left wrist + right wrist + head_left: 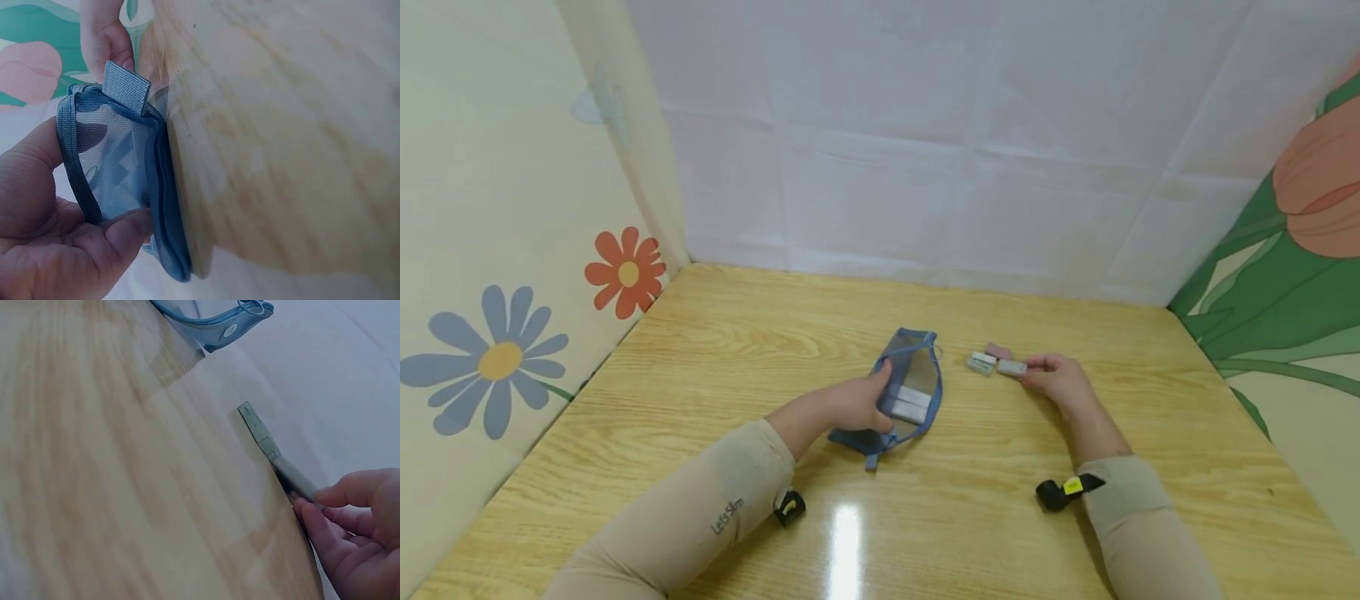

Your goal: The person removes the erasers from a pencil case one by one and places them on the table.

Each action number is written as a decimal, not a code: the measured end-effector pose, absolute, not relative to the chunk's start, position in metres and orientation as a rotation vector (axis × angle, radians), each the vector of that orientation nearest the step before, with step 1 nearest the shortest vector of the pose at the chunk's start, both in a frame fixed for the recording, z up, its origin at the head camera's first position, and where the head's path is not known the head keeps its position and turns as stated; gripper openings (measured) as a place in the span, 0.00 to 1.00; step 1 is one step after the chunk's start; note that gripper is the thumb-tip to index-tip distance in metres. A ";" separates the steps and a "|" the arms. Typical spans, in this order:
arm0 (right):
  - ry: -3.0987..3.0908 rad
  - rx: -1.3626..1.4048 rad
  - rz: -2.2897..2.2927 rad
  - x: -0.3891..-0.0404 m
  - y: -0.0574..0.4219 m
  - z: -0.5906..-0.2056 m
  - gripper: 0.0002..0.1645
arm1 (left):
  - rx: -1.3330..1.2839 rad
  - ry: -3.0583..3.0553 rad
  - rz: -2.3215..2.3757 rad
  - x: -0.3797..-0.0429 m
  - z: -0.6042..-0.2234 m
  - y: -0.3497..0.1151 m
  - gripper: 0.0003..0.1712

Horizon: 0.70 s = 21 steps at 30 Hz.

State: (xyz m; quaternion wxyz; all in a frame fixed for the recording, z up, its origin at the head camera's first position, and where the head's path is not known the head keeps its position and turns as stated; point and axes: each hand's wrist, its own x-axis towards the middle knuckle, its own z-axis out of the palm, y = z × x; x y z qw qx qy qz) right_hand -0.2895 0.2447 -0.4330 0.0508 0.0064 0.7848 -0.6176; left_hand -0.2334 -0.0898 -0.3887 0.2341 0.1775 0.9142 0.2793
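Note:
My left hand (859, 403) grips a blue mesh zip pouch (859, 439) by its near side, thumb and fingers spread along the rim. The pouch lies with its mouth wide, and white blocks (912, 404) show inside it. In the left wrist view the mesh wall (119, 156) stands between thumb and fingers. My right hand (1060, 382) pinches the end of a small pale rectangular block (1012, 367), eraser-like, between thumb and fingertips. Beside that block lie whitish-grey blocks (981, 363) and a pink one (997, 351). From the right wrist, the pinched block (294, 477) appears edge-on.
The wooden table (715, 333) reaches back to a white cloth wall (880, 167). Flower-printed cloth (497, 208) stands at the left, tulip-printed cloth (1300, 292) at the right. Each wrist wears a black camera mount (1052, 495).

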 end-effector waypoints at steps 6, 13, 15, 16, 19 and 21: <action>2.551 0.064 -1.739 -0.292 0.242 -0.434 0.24 | 0.486 2.510 0.767 -0.234 -0.391 -0.090 0.59; 2.676 0.162 -1.570 -0.294 0.238 -0.432 0.23 | 0.489 2.507 0.767 -0.235 -0.392 -0.090 0.59; 2.688 0.174 -1.546 -0.294 0.238 -0.431 0.23 | 0.489 2.503 0.775 -0.234 -0.391 -0.090 0.59; 2.692 0.184 -1.541 -0.295 0.238 -0.431 0.22 | 0.489 2.503 0.777 -0.234 -0.391 -0.090 0.59; 2.670 0.191 -1.570 -0.296 0.237 -0.431 0.22 | 0.490 2.503 0.783 -0.234 -0.391 -0.090 0.59; 2.652 0.201 -1.596 -0.297 0.237 -0.431 0.22 | 0.489 2.501 0.780 -0.234 -0.391 -0.090 0.59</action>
